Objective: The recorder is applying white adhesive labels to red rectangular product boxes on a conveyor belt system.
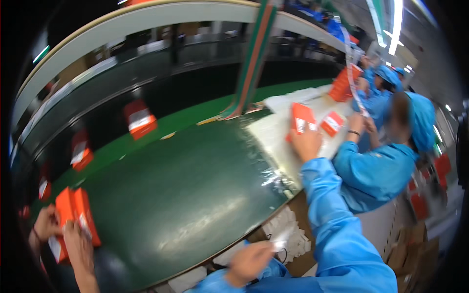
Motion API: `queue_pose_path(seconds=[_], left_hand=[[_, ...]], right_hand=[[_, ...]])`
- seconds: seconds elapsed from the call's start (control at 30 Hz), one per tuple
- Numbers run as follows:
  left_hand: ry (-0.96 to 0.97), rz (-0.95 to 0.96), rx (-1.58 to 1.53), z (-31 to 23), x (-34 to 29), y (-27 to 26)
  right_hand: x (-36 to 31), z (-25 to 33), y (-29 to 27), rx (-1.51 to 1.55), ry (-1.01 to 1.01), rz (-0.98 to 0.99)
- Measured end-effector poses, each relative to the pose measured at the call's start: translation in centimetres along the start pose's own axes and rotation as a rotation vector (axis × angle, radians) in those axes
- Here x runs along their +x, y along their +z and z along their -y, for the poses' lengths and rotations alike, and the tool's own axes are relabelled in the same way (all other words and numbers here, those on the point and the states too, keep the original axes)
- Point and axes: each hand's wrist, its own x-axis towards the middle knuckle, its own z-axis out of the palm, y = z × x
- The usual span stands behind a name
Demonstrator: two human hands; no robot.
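My right arm reaches out in a blue sleeve, and my right hand is closed on the near end of an orange box with a white label. Right beside that box lies a smaller orange box with white print. Low in the middle, near my body, is my left hand, blurred by motion. Its fingers are pinched together at a small shiny, whitish translucent piece, too smeared to name.
At left, another person's hands handle orange boxes. More orange boxes sit along the dark conveyor beyond the green tabletop. A striped post rises behind. Co-workers in blue work close by at right.
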Motion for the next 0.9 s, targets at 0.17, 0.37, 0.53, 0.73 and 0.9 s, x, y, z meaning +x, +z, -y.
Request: queue_pose_path(seconds=[0.17,0.37,0.53,0.73,0.9], left_hand=[[0.235,0.269,0.340,6.1,1.3,12.7],[0.362,-0.159,0.206,0.8,-0.9,1.3],[0.584,-0.612,0.579,-0.2,-0.1,-14.0],[0.593,-0.782,0.722,2.3,4.1,-21.8],[0.248,-0.949,0.328,5.2,4.8,-21.8]], right_hand=[[-1.4,3.3,-1.9,0.115,-0.322,-0.098],[-7.7,23.1,-5.8,0.915,-0.756,0.454],[-10.8,36.5,1.0,0.650,-0.619,0.405],[-12.3,39.5,-2.7,0.705,-0.519,0.414],[-21.3,23.9,-7.9,0.902,-0.854,0.204]])
